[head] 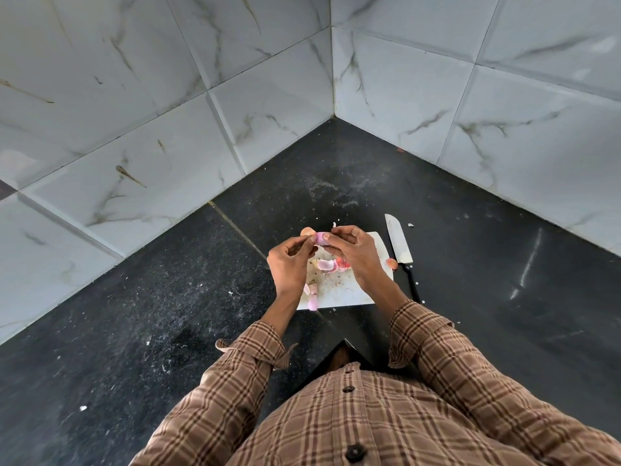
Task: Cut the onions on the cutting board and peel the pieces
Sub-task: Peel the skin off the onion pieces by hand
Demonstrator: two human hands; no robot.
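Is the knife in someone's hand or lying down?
Lying down: the knife rests flat on the dark counter beside the cutting board, untouched.

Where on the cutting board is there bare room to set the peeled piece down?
The cutting board is bare only along its near right edge. Peels crowd the middle, cut pieces the near left. The knife borders its right side.
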